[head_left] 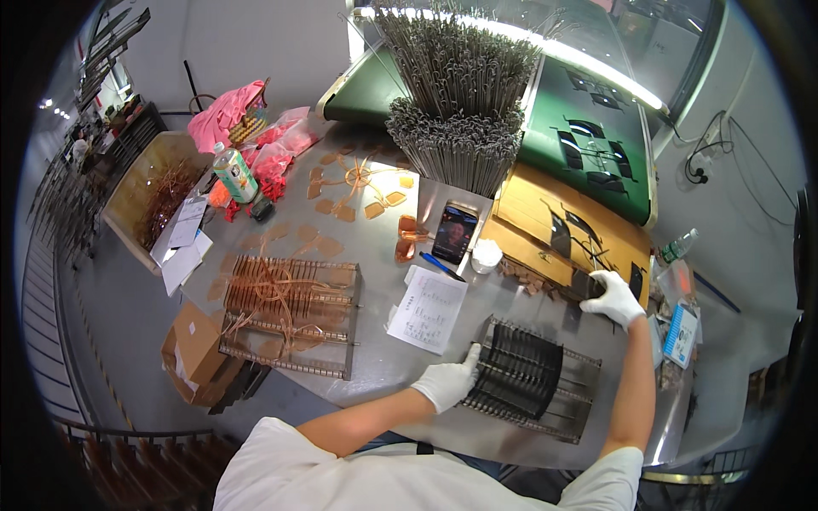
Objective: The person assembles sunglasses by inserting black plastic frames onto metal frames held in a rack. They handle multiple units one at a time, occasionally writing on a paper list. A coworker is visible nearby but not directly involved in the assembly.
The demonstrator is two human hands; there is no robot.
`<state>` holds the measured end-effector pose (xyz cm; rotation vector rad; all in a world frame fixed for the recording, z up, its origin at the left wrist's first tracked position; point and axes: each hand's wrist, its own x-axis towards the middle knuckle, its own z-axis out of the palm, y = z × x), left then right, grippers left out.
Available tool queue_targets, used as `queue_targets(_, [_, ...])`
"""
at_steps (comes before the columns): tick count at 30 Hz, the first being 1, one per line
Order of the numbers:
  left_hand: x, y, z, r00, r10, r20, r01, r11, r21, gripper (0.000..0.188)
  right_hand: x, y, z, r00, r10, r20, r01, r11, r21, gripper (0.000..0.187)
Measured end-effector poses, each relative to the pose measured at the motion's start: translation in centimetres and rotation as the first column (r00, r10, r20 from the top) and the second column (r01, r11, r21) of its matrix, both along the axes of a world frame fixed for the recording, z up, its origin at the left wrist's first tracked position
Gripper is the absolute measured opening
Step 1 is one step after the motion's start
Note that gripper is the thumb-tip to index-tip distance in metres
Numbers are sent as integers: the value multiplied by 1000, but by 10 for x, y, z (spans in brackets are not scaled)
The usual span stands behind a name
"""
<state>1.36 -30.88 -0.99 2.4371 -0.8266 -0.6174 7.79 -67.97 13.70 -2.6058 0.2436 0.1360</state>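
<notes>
My gloved left hand [447, 383] grips the left side of a metal rack [581, 387], one finger stretched along its edge. A row of dark, curved, lens-like pieces [520, 370] stands upright in that rack. Out to the right, my gloved right hand [615, 300] reaches to the near edge of a cardboard sheet [532, 204], its thumb and fingers closing around a dark lens-like piece [584, 286]. More dark pieces on thin stems [579, 228] lie on the cardboard. Small brown chips [532, 279] are scattered along its front edge.
Left on the metal table is another rack [351, 328] with copper-coloured pieces. A phone [455, 232], blue pen [441, 266], written sheet [430, 308] and white cup-like item [486, 255] sit centrally. Behind stand bundled metal wires [456, 145] and a green conveyor belt [545, 111].
</notes>
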Motion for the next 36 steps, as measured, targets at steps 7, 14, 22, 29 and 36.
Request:
queue_targets(7, [24, 28, 48, 990, 143, -14, -137, 910, -390, 70, -187, 85, 88, 910, 251, 329, -241, 968, -72, 65])
queue_targets(14, [3, -50, 131, 854, -502, -134, -133, 39, -990, 110, -224, 171, 42, 744, 429, 513, -334, 903, -270, 66])
queue_targets(22, [-48, -90, 196, 827, -60, 559, 538, 375, -755, 72, -226, 101, -90, 906, -422, 20, 104, 268, 958, 57])
queue_targets(29, [-4, -48, 199, 926, -377, -31, -68, -84, -994, 65, -209, 163, 29, 956, -135, 262, 89, 980, 180, 67])
queue_targets(36, [1, 41, 197, 950, -277, -142, -165, -61, -984, 82, -214, 89, -100, 872, -478, -104, 257, 267, 929, 38])
